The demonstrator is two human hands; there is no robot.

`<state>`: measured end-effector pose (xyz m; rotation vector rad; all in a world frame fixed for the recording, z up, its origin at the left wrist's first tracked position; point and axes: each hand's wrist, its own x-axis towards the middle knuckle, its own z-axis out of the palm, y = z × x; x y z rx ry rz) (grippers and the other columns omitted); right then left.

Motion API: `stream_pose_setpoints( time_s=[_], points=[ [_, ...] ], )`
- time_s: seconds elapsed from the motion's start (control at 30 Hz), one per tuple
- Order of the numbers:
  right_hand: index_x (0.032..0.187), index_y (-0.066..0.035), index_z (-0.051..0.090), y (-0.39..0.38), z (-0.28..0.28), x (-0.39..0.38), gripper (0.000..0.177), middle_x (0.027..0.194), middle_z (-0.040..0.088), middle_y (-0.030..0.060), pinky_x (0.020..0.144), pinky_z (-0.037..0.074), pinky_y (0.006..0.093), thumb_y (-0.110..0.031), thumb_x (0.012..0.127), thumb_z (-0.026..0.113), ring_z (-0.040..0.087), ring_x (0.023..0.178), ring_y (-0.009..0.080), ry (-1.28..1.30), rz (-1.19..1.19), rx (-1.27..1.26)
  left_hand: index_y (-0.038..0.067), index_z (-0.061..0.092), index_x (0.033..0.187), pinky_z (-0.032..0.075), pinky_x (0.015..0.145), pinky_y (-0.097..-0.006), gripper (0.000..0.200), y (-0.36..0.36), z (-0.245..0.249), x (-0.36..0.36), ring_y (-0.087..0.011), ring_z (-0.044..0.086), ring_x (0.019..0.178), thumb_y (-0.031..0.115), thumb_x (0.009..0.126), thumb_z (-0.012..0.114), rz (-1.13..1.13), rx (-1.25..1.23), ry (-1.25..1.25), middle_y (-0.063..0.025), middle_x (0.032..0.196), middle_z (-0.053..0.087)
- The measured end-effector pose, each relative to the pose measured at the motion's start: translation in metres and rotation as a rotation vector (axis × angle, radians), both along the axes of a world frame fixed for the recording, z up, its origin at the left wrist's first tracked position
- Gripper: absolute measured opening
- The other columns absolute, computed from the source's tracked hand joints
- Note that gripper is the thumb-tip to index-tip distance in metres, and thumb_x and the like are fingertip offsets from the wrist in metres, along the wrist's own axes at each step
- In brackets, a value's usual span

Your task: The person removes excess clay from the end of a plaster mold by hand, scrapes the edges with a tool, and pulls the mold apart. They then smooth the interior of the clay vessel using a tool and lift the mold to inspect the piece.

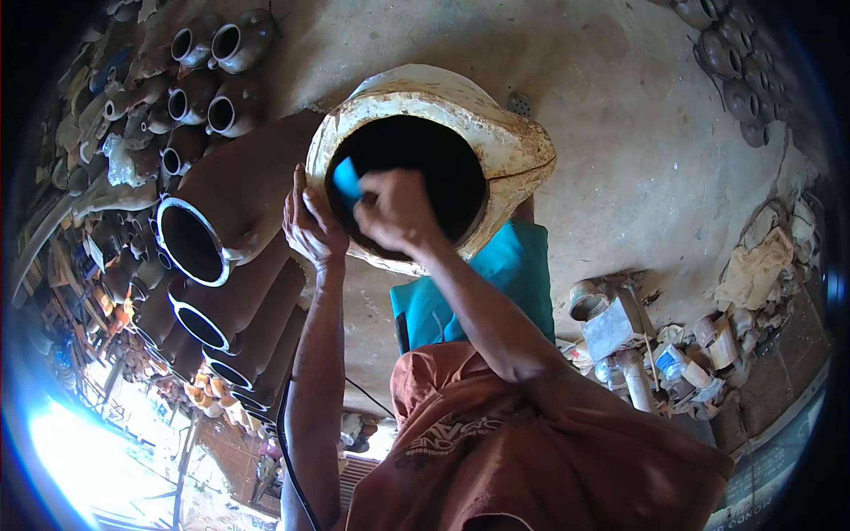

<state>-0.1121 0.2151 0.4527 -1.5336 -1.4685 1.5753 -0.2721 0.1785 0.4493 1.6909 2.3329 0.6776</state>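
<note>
A large, thick-walled pale mould [518,150] with a crusted surface faces me with its wide, dark round mouth. Its right side narrows to a blunt point with a seam or crack line. My left hand [312,221] lies against the outer left of the rim, fingers stretched upward along the wall. Over the opening, my right hand [394,208] is closed and slightly blurred, gripping a small flat blue piece [347,179] near the inner left wall. The exact kind of blue piece does not show. The inside of the mould is in deep shadow.
Tall brown clay jars [204,323] lie in a row at left, below several small round pots [226,106]. More dark pots [739,57] stand at upper right. Clutter with a pale block [611,329] covers the right floor. Teal cloth [513,265] covers my lap under the mould.
</note>
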Motion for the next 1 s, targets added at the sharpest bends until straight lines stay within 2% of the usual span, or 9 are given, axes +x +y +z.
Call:
stream_pose_setpoints(
  time_s=[0.13,0.2,0.33,0.4,0.5,0.63,0.7,0.83,1.0],
  points=[
    [0.098,-0.002,0.078,0.023,-0.094,-0.008,0.024,0.097,0.076,0.0215,0.089,0.058,0.0464,-0.016,0.078,0.072,0.075,0.095,0.035,-0.233,0.013,-0.324,0.004,0.07,0.133,0.052,0.093,-0.0471,0.048,0.006,0.001,0.008,-0.0391,0.069,0.104,0.034,0.111,0.039,0.071,-0.008,0.012,-0.018,0.119,0.074],
    [0.101,-0.004,0.079,0.018,-0.146,-0.049,0.025,0.105,0.075,0.0232,0.093,0.057,0.049,-0.019,0.082,0.071,0.073,0.102,0.038,-0.461,0.329,-0.168,0.004,0.07,0.132,0.053,0.091,-0.0476,0.048,0.005,0.0,0.005,-0.0394,0.07,0.103,0.035,0.111,0.039,0.056,0.013,0.026,-0.0179,0.117,0.074],
    [0.108,-0.001,0.075,-0.048,-0.282,-0.112,0.031,0.114,0.072,0.027,0.096,0.056,0.0495,-0.024,0.088,0.069,0.071,0.108,0.0372,-0.488,0.083,0.172,0.002,0.071,0.129,0.053,0.092,-0.0487,0.049,0.012,-0.006,0.003,-0.0414,0.07,0.104,0.037,0.109,0.043,0.062,0.011,-0.025,-0.0198,0.118,0.074],
    [0.119,-0.002,0.073,-0.053,-0.244,-0.09,0.037,0.123,0.069,0.0263,0.101,0.053,0.0495,-0.025,0.089,0.068,0.068,0.114,0.0381,-0.253,0.39,-0.028,0.002,0.071,0.129,0.053,0.092,-0.0491,0.049,-0.006,-0.001,-0.001,-0.0418,0.07,0.104,0.038,0.109,0.044,0.077,-0.026,-0.005,-0.0204,0.118,0.074],
    [0.121,-0.005,0.073,-0.045,-0.209,-0.071,0.038,0.121,0.069,0.0263,0.101,0.053,0.0489,-0.024,0.089,0.068,0.068,0.111,0.0396,-0.247,0.481,-0.02,0.001,0.071,0.127,0.053,0.093,-0.0494,0.047,0.003,-0.004,0.001,-0.0421,0.069,0.103,0.037,0.108,0.047,0.067,-0.008,0.028,-0.0203,0.116,0.074],
    [0.117,-0.007,0.075,-0.035,-0.131,-0.036,0.036,0.112,0.071,0.027,0.099,0.055,0.0493,-0.022,0.085,0.069,0.07,0.104,0.0413,-0.159,0.474,0.093,0.002,0.07,0.128,0.052,0.092,-0.05,0.049,0.001,-0.007,-0.001,-0.0417,0.069,0.102,0.041,0.106,0.05,0.065,-0.032,0.041,-0.0214,0.111,0.073],
    [0.11,-0.007,0.077,-0.04,-0.109,-0.033,0.037,0.1,0.076,0.0216,0.097,0.054,0.0478,-0.013,0.075,0.067,0.071,0.099,0.0408,-0.141,0.215,-0.061,0.002,0.069,0.13,0.051,0.093,-0.0495,0.049,-0.001,-0.006,0.0,-0.0413,0.068,0.103,0.041,0.104,0.052,0.073,-0.038,0.067,-0.0214,0.113,0.073],
    [0.106,-0.003,0.077,-0.015,-0.038,-0.018,0.034,0.094,0.075,0.023,0.096,0.055,0.0478,-0.01,0.074,0.066,0.071,0.095,0.0428,-0.101,0.374,-0.199,0.003,0.068,0.131,0.05,0.095,-0.0491,0.047,0.0,-0.007,0.001,-0.0409,0.067,0.106,0.039,0.102,0.057,0.075,-0.055,0.092,-0.0207,0.114,0.072],
    [0.095,-0.002,0.077,-0.015,0.019,-0.006,0.024,0.087,0.073,0.0243,0.075,0.059,0.0458,-0.009,0.074,0.067,0.073,0.079,0.0399,0.0,0.152,-0.068,0.002,0.068,0.129,0.049,0.096,-0.0496,0.048,-0.002,-0.006,-0.007,-0.0421,0.067,0.106,0.038,0.106,0.047,0.049,-0.025,-0.036,-0.0205,0.115,0.072]
  ],
)
